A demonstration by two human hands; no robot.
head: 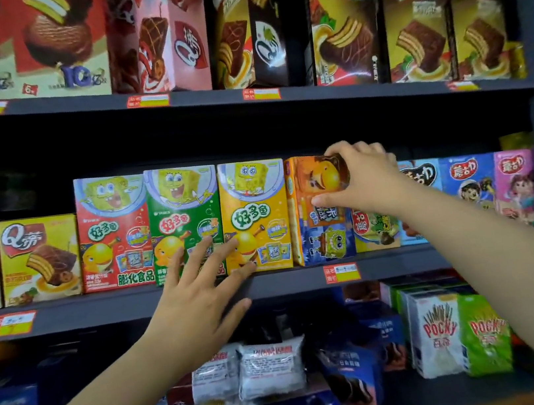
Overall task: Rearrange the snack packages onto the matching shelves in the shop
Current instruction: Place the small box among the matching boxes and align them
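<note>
Your right hand [355, 178] pinches the orange box [320, 208] near the shelf [287, 280] front edge; left hand [199, 288] open against the yellow box [255, 216]. Risk: a skewed push topples neighbours.

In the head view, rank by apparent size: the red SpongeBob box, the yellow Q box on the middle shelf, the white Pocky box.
1. Red SpongeBob box, clearly tallest.
2. and 3. Yellow Q box and white Pocky box: look about alike; the Pocky box sits on a lower shelf, perhaps nearer the camera, so no ranking.
</note>
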